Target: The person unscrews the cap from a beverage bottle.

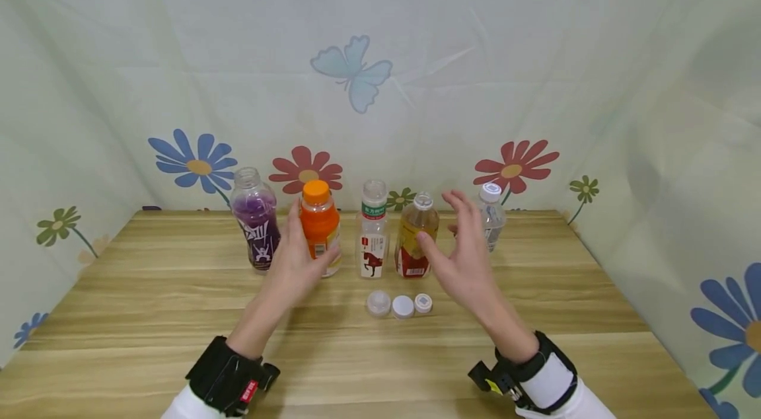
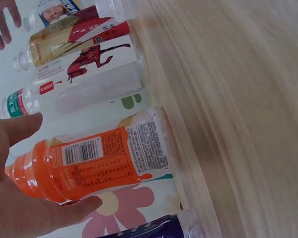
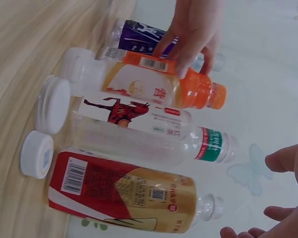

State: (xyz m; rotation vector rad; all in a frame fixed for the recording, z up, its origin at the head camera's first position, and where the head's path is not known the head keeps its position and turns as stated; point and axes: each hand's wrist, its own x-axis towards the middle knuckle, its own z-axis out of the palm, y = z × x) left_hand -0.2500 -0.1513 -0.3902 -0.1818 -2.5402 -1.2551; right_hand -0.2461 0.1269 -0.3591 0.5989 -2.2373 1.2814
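Note:
My left hand [image 1: 297,267] is spread around a bottle with an orange cap and orange upper wrap [image 1: 319,224]. In the left wrist view its fingers [image 2: 72,210] lie along one side of the bottle, while the thumb stands apart on the other. My right hand [image 1: 470,260] is held up beside a gold-and-red labelled bottle [image 1: 417,240], fingers spread and nothing in them; its thumb overlaps that bottle in the head view. The gold-and-red bottle shows an uncapped neck in the right wrist view. Between the hands stands a clear bottle with a horse label [image 1: 373,240].
A purple bottle without a cap [image 1: 257,221] stands at the left end of the row. At the right end is a small clear bottle with a white cap [image 1: 492,214]. In front lie a translucent cap [image 1: 378,303] and two white caps [image 1: 403,306] on the wooden table [image 1: 178,326].

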